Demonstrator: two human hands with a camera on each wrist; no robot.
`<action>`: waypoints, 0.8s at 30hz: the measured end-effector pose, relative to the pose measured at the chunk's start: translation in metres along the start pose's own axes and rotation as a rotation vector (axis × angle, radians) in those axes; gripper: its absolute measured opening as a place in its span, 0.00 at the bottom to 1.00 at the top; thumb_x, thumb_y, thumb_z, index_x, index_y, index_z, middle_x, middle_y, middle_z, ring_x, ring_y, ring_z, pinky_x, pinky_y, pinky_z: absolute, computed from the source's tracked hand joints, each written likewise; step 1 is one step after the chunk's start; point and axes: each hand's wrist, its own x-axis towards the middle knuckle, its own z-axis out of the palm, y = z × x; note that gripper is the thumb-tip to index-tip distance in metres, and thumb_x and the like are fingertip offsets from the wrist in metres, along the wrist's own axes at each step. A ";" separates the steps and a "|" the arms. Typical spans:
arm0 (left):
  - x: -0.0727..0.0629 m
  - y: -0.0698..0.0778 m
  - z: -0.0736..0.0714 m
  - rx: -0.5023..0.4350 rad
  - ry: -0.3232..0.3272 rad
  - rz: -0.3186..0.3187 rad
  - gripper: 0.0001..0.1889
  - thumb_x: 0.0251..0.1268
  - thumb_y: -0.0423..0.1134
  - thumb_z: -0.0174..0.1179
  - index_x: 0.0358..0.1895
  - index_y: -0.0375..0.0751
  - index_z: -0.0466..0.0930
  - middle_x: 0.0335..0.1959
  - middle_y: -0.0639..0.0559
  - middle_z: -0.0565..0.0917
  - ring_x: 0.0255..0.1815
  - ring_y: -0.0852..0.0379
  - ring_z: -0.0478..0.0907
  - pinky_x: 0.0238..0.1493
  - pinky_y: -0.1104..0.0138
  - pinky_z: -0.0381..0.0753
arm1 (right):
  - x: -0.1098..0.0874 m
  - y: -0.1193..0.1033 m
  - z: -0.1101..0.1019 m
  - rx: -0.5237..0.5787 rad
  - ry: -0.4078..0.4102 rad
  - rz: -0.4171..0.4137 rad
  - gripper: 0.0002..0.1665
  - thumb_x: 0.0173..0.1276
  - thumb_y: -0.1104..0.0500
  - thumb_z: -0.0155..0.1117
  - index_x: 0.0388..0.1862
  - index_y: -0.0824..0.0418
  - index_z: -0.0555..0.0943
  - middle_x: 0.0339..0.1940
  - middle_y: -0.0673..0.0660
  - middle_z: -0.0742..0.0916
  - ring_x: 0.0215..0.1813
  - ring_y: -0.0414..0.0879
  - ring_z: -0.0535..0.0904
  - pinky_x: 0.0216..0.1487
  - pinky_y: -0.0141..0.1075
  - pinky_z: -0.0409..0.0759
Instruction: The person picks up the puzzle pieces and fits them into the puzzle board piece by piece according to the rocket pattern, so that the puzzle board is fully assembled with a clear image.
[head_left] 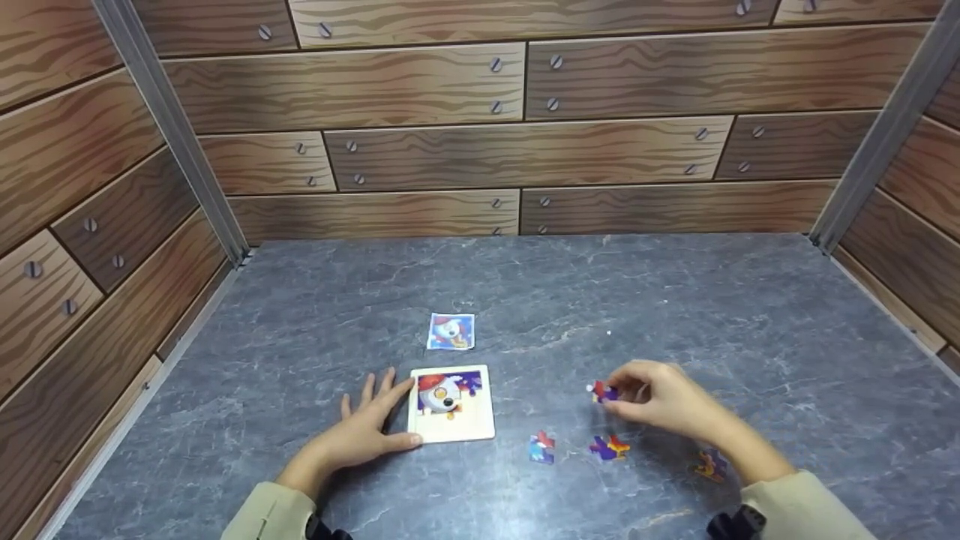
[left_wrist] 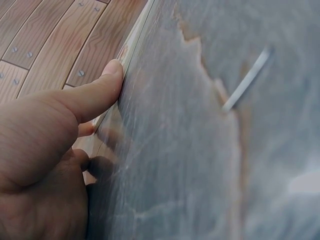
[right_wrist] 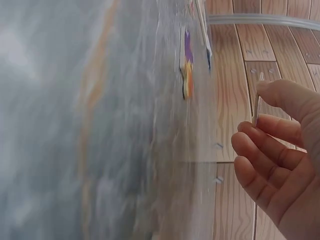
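Observation:
A square puzzle board [head_left: 474,421] with a pale frame lies on the table, partly filled with pieces of a white cartoon figure in a red hat. My left hand [head_left: 365,429] rests at its left side, fingers spread, with the index fingertip and thumb [left_wrist: 102,92] touching the edge. To the right, my right hand [head_left: 660,396] pinches a red and purple puzzle piece [head_left: 602,391] between thumb and fingers, above the table. In the right wrist view this piece [right_wrist: 258,102] appears edge-on. Below lie a blue and red piece [head_left: 541,448] and a purple and orange piece [head_left: 610,448].
Behind the board lies a small picture card [head_left: 451,331] of the cartoon figure. Another loose puzzle piece [head_left: 711,466] sits beside the right forearm, partly covered by it. Wood-patterned walls [head_left: 525,82] enclose the grey marbled table [head_left: 337,300] at back and sides.

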 end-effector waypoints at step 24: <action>0.002 -0.002 0.000 0.013 0.004 -0.020 0.46 0.51 0.58 0.64 0.73 0.49 0.54 0.74 0.39 0.38 0.71 0.38 0.21 0.58 0.39 0.15 | 0.042 -0.043 0.048 0.108 -0.057 -0.106 0.11 0.55 0.59 0.71 0.36 0.59 0.81 0.29 0.49 0.83 0.30 0.39 0.78 0.33 0.32 0.79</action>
